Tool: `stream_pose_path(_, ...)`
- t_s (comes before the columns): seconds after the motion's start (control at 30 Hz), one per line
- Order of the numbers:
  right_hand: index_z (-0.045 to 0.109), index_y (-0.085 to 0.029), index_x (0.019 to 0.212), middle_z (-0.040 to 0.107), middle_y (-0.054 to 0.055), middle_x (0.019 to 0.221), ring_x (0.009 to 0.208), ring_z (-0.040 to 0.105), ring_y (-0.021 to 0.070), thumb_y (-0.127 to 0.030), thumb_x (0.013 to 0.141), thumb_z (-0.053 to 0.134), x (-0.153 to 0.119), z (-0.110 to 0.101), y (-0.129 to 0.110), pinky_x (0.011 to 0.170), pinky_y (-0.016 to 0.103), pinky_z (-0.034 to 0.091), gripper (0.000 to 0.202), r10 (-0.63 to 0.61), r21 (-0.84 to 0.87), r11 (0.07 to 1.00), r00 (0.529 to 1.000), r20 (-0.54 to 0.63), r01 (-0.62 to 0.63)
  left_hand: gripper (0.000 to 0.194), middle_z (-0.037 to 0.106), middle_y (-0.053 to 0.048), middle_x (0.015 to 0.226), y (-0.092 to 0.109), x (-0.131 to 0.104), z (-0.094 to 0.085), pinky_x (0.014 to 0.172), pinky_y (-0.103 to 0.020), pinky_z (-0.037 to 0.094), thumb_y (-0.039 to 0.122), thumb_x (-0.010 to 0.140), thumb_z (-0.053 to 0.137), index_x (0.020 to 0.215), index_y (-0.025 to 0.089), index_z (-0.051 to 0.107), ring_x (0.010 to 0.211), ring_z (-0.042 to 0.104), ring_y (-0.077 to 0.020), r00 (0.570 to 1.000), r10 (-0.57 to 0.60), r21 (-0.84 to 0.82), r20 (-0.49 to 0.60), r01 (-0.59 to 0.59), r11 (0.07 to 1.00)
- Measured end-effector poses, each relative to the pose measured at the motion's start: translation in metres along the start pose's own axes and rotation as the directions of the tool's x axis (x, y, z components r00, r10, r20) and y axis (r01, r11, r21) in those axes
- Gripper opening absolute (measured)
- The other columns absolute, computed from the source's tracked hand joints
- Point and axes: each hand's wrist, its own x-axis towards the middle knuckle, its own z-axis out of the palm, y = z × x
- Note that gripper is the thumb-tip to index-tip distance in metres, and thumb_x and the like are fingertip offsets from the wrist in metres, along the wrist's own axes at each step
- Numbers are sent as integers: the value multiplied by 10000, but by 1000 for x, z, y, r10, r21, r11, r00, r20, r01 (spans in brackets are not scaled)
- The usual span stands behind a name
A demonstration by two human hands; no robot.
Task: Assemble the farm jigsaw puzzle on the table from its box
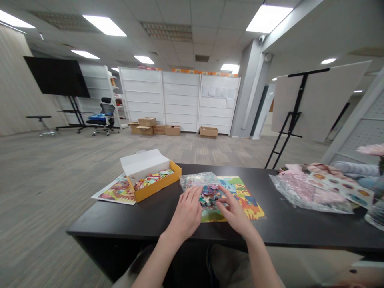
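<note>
A pile of jigsaw puzzle pieces [209, 195] sits on a colourful illustrated sheet [253, 202] in front of me. My left hand [189, 210] rests against the pile's left side, its fingers stretched forward and close together; its thumb is hidden. On the other side, my right hand [235, 214] has its fingers apart, with the fingertips at the edge of the pile. Neither hand grips a piece that I can make out. Just behind the pile lies a crumpled clear plastic bag [195, 179], near my left fingertips.
An open yellow box [159, 188] of more pieces stands to the left, partly over a printed picture sheet [115, 192]. To the right, plastic-wrapped pink fabric [318, 190] and a sheet with round pictures [342, 188] lie on the black table [135, 220].
</note>
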Motion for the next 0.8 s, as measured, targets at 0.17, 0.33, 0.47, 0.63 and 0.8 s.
stream_pose_path(0.17, 744, -188, 949, 751, 105, 860, 724, 647, 243, -470, 861, 510, -5, -58, 21, 722, 363, 496, 377, -20, -406, 887, 860, -509, -220, 519, 561, -140, 1420, 1, 0, -1, 1119, -454, 410, 129, 931, 410, 1446, 166, 453, 1353, 482, -263, 1000, -6, 4, -4, 6, 1000)
stream_pose_path(0.33, 748, -155, 989, 721, 170, 1088, 978, 635, 321, -457, 844, 513, -8, -85, 41, 912, 426, 466, 409, -73, -635, 655, 802, -593, -409, 530, 557, -139, 1418, 0, 0, 3, 1129, -453, 403, 117, 919, 414, 1446, 165, 453, 1357, 476, -261, 1000, 7, 5, -5, -7, 1000)
stream_pose_path(0.47, 710, -203, 1174, 663, 152, 1250, 1095, 588, 385, -544, 841, 554, -9, -78, 43, 915, 474, 465, 501, 119, -680, 503, 822, -557, -534, 517, 557, -147, 1412, 1, 1, 4, 1118, -472, 411, 134, 934, 405, 1449, 156, 442, 1354, 474, -269, 1000, 7, 9, 2, -7, 1000)
stream_pose_path(0.63, 646, -216, 1273, 627, 143, 1321, 1146, 574, 398, -463, 904, 482, -10, -77, 42, 904, 498, 472, 474, 267, -705, 419, 819, -507, -573, 510, 564, -137, 1410, 0, 0, 3, 1113, -462, 418, 136, 934, 408, 1440, 179, 457, 1345, 490, -264, 1000, 5, 13, -13, -5, 1000)
stream_pose_path(0.8, 678, -228, 1205, 659, 131, 1216, 1050, 631, 344, -298, 864, 490, -8, -78, 45, 846, 440, 496, 396, 213, -692, 473, 833, -510, -545, 499, 564, -140, 1415, -1, -1, 1, 1112, -462, 422, 144, 947, 397, 1441, 169, 460, 1344, 491, -262, 1000, 2, 26, -19, -2, 1000)
